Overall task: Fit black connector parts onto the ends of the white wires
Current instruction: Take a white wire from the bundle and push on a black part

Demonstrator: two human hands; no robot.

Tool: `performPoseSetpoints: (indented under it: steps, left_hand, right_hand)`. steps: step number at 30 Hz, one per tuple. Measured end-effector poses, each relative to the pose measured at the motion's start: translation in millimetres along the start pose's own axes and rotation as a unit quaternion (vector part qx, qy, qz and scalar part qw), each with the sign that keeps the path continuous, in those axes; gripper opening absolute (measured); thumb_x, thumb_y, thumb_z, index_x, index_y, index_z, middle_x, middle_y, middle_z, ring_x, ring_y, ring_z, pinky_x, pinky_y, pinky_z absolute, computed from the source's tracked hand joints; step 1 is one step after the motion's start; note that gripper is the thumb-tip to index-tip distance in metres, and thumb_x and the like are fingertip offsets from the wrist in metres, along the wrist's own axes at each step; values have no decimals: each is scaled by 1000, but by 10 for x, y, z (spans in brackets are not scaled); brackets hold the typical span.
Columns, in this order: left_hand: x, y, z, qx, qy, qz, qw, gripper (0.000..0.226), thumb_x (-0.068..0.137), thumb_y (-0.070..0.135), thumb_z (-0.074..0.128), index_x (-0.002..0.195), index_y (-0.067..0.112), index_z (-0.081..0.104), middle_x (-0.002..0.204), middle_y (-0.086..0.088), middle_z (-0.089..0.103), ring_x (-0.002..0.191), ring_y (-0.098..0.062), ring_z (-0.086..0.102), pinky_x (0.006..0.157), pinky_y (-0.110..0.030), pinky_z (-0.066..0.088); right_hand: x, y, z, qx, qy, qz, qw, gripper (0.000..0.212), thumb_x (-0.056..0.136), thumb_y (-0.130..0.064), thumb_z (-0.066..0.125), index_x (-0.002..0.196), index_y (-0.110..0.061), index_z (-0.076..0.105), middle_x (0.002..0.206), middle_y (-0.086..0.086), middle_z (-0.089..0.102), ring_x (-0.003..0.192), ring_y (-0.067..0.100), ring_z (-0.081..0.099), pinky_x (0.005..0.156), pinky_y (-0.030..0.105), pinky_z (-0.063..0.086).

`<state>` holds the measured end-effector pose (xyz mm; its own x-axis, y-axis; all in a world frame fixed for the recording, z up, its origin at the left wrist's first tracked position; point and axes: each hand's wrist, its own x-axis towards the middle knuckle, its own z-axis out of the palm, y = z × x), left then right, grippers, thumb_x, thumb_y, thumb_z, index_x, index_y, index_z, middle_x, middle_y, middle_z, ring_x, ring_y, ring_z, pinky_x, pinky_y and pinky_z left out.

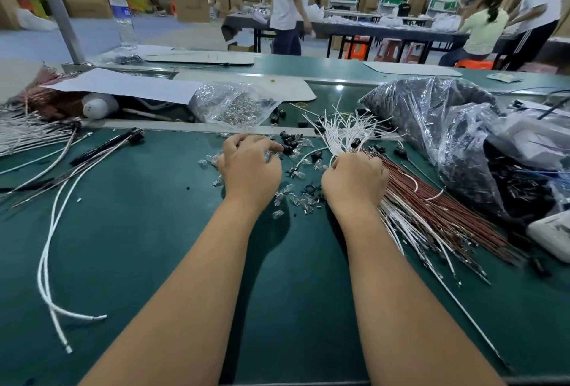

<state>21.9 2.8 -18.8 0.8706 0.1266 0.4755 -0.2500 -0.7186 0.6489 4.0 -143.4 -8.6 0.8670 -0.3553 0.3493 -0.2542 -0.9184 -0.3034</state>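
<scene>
- Right hand (354, 180), centre right of frame: fingers curled round the bundle of white wires (348, 131).
- Left hand (249, 166), centre: fingers curled over black connectors (288, 142) on the counter (138, 231); grip unclear.

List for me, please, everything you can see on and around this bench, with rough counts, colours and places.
white wires: one bundle, white, fanning up from the right hand
red-brown wires: one bundle, right of the right hand
black connector parts: several, black, scattered beyond the hands
clear bulbs: many, clear, between the hands
bag of clear parts: one, centre back
bag of black parts: one, right back
loose white wires: a few, left front
water bottle: one, clear, left back
left hand: fingers curled over the scattered parts
right hand: grips the white wires
</scene>
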Motion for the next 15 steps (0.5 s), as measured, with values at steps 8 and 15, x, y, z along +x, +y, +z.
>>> performPoseSetpoints:
  steps: [8, 15]
  left_hand:
    - [-36, 93, -41, -55, 20, 139, 989, 57, 90, 0, 42, 133, 37, 51, 139, 11, 51, 131, -17, 32, 109, -36, 23]
    - [-13, 49, -43, -11, 58, 158, 986, 20, 100, 23, 45, 104, 17, 63, 146, -3, 46, 137, -25, 29, 107, -27, 13]
  right_hand:
    - [-75, -178, -24, 239, 137, -178, 945, 10, 98, -7, 45, 92, -11, 52, 74, 1, 55, 65, 21, 51, 61, 34, 42]
    - [-152, -259, -78, 275, 176, -302, 896, 12, 90, 3, 54, 94, -5, 61, 81, 7, 60, 71, 25, 54, 63, 34, 44]
